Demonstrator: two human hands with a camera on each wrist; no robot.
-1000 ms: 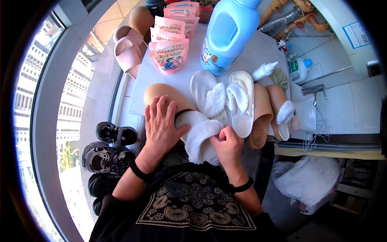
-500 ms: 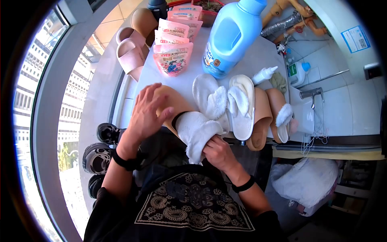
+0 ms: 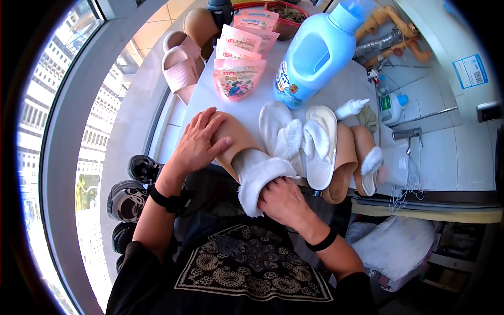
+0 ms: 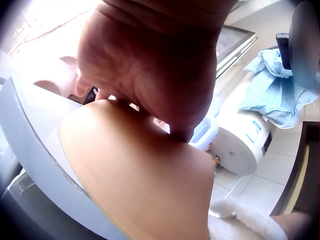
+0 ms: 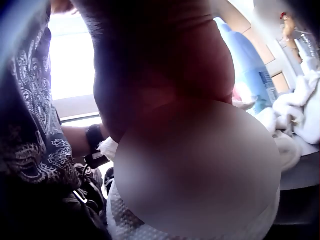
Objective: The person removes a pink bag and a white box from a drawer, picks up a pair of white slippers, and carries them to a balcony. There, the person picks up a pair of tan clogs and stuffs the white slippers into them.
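A tan slipper (image 3: 234,135) lies slanted at the table's front edge, with a fluffy white slipper (image 3: 258,176) partly inside its opening. My left hand (image 3: 197,144) rests on the tan toe, fingers spread and relaxed. In the left wrist view, the left hand (image 4: 150,70) lies over the tan slipper (image 4: 145,165). My right hand (image 3: 286,203) has bent fingers at the fluffy opening, gripping the white material; its fingertips are hidden. The right wrist view shows the right hand (image 5: 160,65) above white textured material (image 5: 122,220), largely covered by a blur.
On the table (image 3: 202,100) stand pink pouches (image 3: 239,79) and a blue jug (image 3: 310,58). White slippers (image 3: 321,149), tan slippers (image 3: 344,163) and a small white bottle (image 3: 352,108) are at the right. Black shoes (image 3: 126,202) line the left, beside the window.
My left hand has left the slipper's upper part, lifted, and come down on its toe. My right hand has moved from the white edge into the fluffy opening. The white slipper sits turned.
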